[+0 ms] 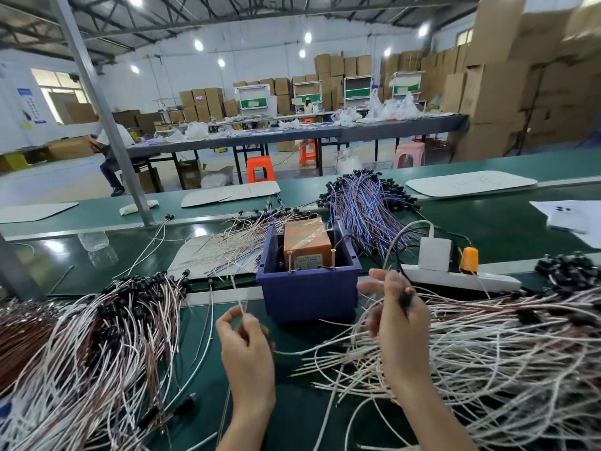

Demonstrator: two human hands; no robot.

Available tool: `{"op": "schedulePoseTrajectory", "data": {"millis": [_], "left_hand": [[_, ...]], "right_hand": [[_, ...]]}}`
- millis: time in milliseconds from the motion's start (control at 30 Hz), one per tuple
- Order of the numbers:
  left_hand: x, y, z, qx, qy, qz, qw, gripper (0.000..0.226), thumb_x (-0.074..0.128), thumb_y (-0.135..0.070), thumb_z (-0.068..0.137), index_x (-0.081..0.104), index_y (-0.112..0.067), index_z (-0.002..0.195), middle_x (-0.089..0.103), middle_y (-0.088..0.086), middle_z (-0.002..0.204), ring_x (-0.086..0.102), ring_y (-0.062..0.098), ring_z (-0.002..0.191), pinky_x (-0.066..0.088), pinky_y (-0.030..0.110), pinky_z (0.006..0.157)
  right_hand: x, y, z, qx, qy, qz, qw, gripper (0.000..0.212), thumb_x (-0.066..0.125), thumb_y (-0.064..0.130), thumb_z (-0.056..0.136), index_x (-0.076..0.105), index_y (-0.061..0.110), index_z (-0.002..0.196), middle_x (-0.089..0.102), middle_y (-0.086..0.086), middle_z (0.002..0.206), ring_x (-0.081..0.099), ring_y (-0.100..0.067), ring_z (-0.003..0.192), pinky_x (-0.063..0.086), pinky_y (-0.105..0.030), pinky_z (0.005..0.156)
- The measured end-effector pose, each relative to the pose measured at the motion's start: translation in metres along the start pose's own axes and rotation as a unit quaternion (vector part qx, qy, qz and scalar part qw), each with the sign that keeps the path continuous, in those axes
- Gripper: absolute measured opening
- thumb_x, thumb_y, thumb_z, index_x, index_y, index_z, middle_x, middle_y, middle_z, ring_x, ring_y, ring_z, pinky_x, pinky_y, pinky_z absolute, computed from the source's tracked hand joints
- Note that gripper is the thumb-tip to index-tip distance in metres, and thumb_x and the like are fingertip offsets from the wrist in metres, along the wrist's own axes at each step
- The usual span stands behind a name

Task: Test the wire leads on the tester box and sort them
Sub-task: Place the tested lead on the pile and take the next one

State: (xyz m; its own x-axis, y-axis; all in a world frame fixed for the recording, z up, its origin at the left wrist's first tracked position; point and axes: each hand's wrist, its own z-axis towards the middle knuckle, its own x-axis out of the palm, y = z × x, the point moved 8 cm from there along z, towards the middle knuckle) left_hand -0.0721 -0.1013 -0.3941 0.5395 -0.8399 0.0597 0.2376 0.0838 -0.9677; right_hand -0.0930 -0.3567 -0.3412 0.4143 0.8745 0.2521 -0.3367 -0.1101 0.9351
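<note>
Because the test needs both ends of one wire lead (242,307) under control, I split the grip between two hands. The left hand (248,349) pinches the lead's thin stripped ends between thumb and forefinger, tips pointing up and just short of the blue bin (309,294). The right hand (401,327) has the small black head (406,297) caught between its fingers, as best I can tell. A red speck shows on the head; the thumb and first finger are spread loose.

- Tester box (304,240): orange, wrapped in glossy tape, wedged upright in the bin so it stays put. Two brass pins (289,260) stand at its near edge, facing me; I judge those are the contacts the bare ends must touch.
- Right pile (487,353): pale, cord-textured leads, limp and tangled, black heads mostly away from me. Probably the untested stock, within the right hand's reach.
- Left pile (97,336): similar leads, white and brownish, heads bunched together; likely sorted ones.
- Behind the bin: loose leads fanned on a cardboard sheet (192,255), and a blue-and-brown bundle (364,209).
- White power strip (461,278) beside the bin, carrying a white adapter and an orange plug.
- Table (292,402): smooth green mat, slightly shiny.
</note>
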Motion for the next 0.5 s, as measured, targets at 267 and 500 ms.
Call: {"op": "schedulePoseTrajectory", "data": {"millis": [267, 500], "left_hand": [[0.007, -0.001, 0.001, -0.015, 0.036, 0.005, 0.999, 0.025, 0.042, -0.028, 0.106, 0.052, -0.024, 0.128, 0.071, 0.003, 0.099, 0.068, 0.016, 0.089, 0.048, 0.031, 0.076], [0.007, 0.008, 0.006, -0.017, 0.037, 0.03, 0.999, 0.022, 0.038, -0.026, 0.107, 0.052, -0.023, 0.122, 0.066, 0.009, 0.099, 0.061, 0.019, 0.083, 0.047, 0.034, 0.068]], "right_hand": [[-0.108, 0.048, 0.066, 0.068, -0.149, 0.093, 0.982, 0.013, 0.062, 0.02, 0.097, 0.062, 0.025, 0.085, 0.049, 0.008, 0.061, 0.032, -0.002, 0.039, 0.024, -0.016, 0.034], [-0.216, 0.075, 0.106, 0.087, -0.214, -0.027, 0.973, 0.015, 0.072, 0.021, 0.089, 0.058, 0.025, 0.089, 0.048, 0.005, 0.072, 0.04, -0.003, 0.044, 0.03, -0.014, 0.033]]}}
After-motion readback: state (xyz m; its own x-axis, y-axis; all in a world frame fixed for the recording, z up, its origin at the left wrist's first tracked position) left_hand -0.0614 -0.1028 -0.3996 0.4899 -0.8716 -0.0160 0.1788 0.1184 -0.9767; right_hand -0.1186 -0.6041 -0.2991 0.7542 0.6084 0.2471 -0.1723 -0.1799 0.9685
